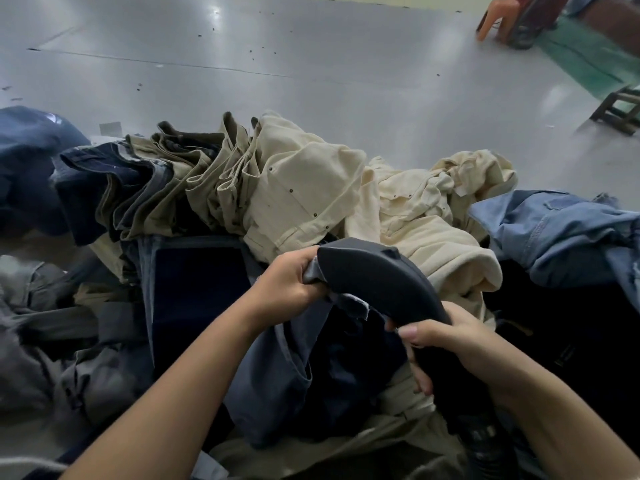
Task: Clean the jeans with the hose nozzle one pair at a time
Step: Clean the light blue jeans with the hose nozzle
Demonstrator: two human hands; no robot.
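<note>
Two bare hands work over a heap of trousers whose lower edge is cut off by the frame. Left of the fingers, grey garments blur into shadow. The left hand (289, 285) clenches a dark jeans (277, 368) hem against the smooth, curved black hose nozzle (377, 275). The right hand (446, 344) wraps the nozzle's handle; its ribbed hose (485, 445) trails beneath the wrist. Beyond the fingers lie cream twill trousers (311, 195), then light-blue denim (554, 230).

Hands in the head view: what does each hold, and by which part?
Right hand grips the dark hose nozzle by its rear handle end. Left hand pinches the grey jeans fabric at the nozzle's mouth.
</note>
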